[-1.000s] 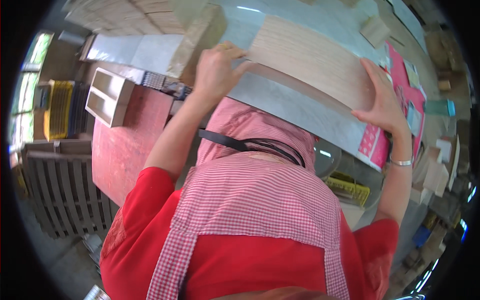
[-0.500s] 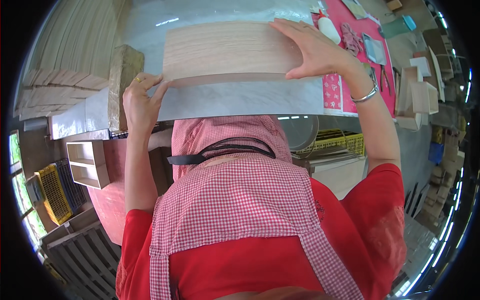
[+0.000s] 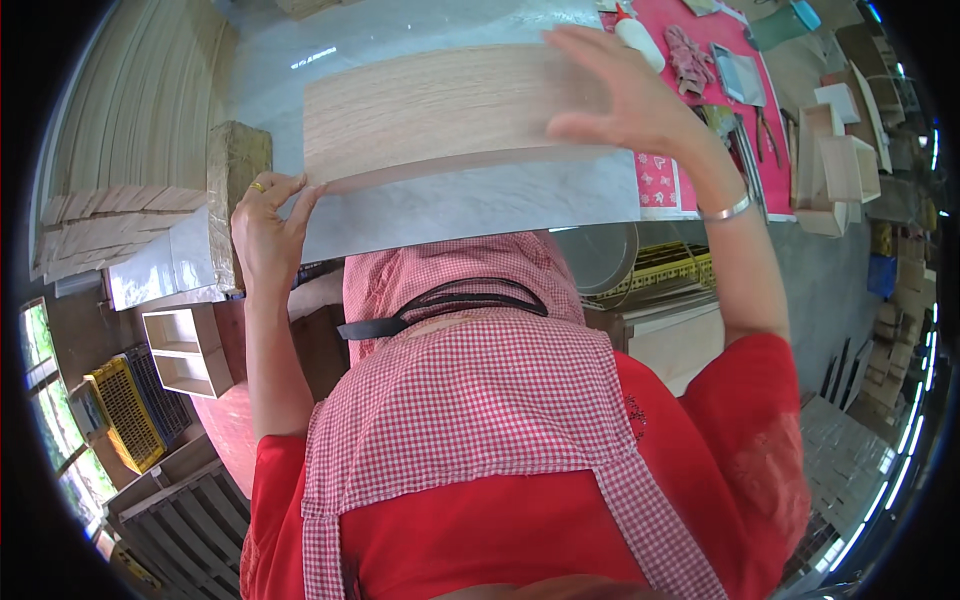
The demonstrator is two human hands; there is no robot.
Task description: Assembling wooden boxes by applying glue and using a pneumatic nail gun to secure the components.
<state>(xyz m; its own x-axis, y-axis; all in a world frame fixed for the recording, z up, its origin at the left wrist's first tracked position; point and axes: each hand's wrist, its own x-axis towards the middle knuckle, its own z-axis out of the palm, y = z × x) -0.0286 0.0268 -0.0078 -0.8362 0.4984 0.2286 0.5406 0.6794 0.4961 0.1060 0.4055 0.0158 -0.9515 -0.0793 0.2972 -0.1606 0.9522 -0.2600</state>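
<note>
One grey tbl point(image 3: 460, 195), crates point(image 3: 128, 415) to L, L hand point(image 3: 268, 230) pinching board point(image 3: 425, 112) corner, R hand point(image 3: 640, 105) splayed.

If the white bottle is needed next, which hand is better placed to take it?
Probably the right hand: it is open and close to the white bottle. The left hand is farther away, at the near left corner of the wooden board.
</note>
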